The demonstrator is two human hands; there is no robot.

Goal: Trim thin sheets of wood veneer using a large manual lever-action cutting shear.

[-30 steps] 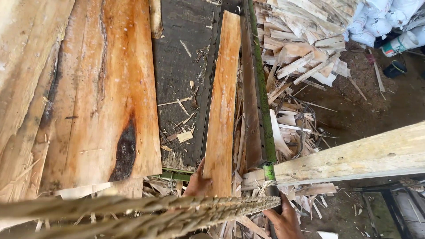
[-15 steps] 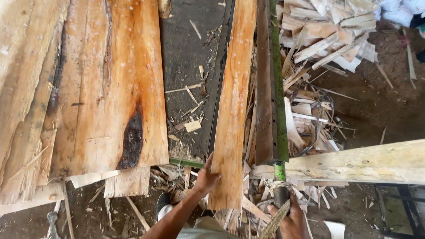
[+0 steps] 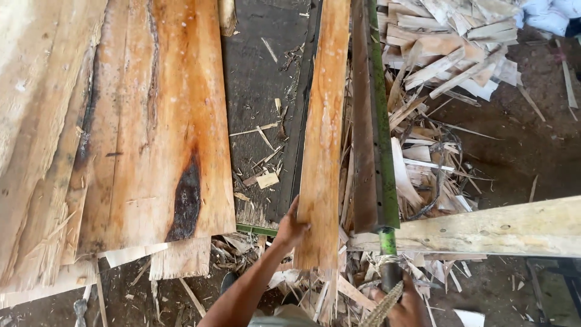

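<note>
Seen from above, a person's two bare hands work at a rough wood-cutting bench. The left hand (image 3: 292, 229) reaches forward and grips the left edge of a narrow orange plank (image 3: 324, 133), thumb and fingers clasped around its near end. This plank runs lengthwise away from the viewer, lying between a dark grey bench surface (image 3: 260, 72) on its left and a long green metal rail (image 3: 381, 121) on its right. The right hand (image 3: 407, 309) sits at the bottom edge of the view, closed around the dark lower end of that green rail, beside a rough frayed strip (image 3: 384, 309) whose hold cannot be made out. To the far left lies a wide orange board (image 3: 157, 121) with a black scorched patch near its close end, resting over paler boards. A pale timber beam (image 3: 484, 227) crosses horizontally at right. Splintered offcuts (image 3: 448, 54) and wood chips litter the dirt floor beyond the rail.
</note>
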